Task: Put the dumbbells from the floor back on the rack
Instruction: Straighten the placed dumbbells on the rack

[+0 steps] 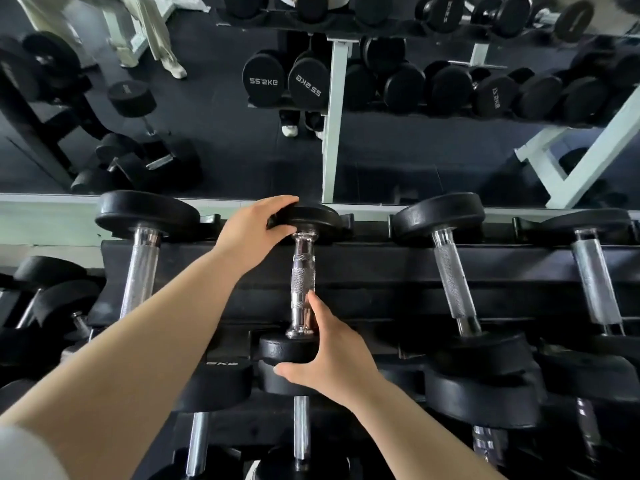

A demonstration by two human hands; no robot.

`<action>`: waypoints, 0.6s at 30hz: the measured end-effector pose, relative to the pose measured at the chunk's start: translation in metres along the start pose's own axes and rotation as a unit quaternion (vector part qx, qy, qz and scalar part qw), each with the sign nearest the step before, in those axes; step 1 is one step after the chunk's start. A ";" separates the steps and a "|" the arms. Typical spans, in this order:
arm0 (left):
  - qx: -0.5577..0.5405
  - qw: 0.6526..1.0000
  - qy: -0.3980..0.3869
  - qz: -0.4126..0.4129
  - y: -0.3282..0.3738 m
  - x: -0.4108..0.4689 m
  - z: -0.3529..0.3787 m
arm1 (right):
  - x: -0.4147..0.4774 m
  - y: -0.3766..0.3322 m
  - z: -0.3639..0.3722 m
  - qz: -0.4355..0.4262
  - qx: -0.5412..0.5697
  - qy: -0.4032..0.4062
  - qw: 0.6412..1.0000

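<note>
The right hand (pixel 332 355) cups the near head of a small dumbbell (pixel 303 282), thumb under the black disc and a fingertip up on the chrome handle. The dumbbell lies on the top shelf of the rack (pixel 363 268), pointing toward twelve o'clock. The left hand (pixel 254 233) clasps its far head. Larger dumbbells (pixel 450 268) rest at nine and three o'clock. Beyond is apparently a mirror (pixel 225 140), its reflection blurred.

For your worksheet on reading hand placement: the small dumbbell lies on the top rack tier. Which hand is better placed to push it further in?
Probably the right hand: it cups the near head of the dumbbell. The left hand grips the far head.
</note>
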State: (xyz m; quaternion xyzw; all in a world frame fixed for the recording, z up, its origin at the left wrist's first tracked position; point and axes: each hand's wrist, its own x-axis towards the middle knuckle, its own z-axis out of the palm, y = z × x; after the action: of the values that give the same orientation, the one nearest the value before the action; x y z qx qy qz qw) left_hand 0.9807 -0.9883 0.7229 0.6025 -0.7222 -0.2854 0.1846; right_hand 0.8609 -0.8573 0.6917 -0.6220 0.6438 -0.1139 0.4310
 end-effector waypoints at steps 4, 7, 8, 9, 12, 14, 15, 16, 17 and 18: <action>0.002 1.000 0.011 -0.016 -0.003 -0.001 0.003 | -0.001 -0.002 0.004 0.018 0.007 0.006 1.000; 0.022 1.000 0.007 -0.012 -0.003 -0.001 0.001 | -0.001 -0.001 0.002 0.030 0.009 0.002 1.000; 0.026 1.000 0.010 -0.009 -0.004 -0.002 0.001 | -0.002 -0.001 0.001 0.032 0.006 0.000 0.999; 0.027 1.000 0.014 -0.005 -0.006 -0.003 0.000 | -0.002 -0.002 0.001 0.034 0.003 -0.003 0.999; 0.012 1.000 0.007 0.002 -0.011 -0.003 -0.001 | -0.001 -0.002 0.003 0.042 0.001 0.003 0.999; 0.013 1.000 -0.013 0.006 -0.012 -0.003 -0.003 | -0.002 -0.003 0.004 0.043 0.004 0.007 0.999; 0.013 1.000 -0.021 0.010 -0.011 -0.003 -0.004 | -0.004 -0.003 0.003 0.041 0.005 0.008 0.999; 0.010 0.999 -0.027 0.016 -0.009 -0.005 -0.004 | -0.006 -0.003 0.002 0.040 0.008 0.015 0.999; 0.005 0.999 -0.024 0.021 -0.006 -0.008 -0.004 | -0.009 -0.003 -0.001 0.040 0.013 0.032 0.999; -0.007 1.000 -0.008 0.025 -0.002 -0.014 -0.003 | -0.014 -0.001 -0.006 0.040 0.022 0.067 0.997</action>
State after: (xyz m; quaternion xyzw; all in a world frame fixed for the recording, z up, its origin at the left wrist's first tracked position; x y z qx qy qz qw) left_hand 0.9864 -0.9757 0.7250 0.5810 -0.7362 -0.2903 0.1903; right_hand 0.8559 -0.8474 0.7018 -0.5769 0.6928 -0.1526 0.4048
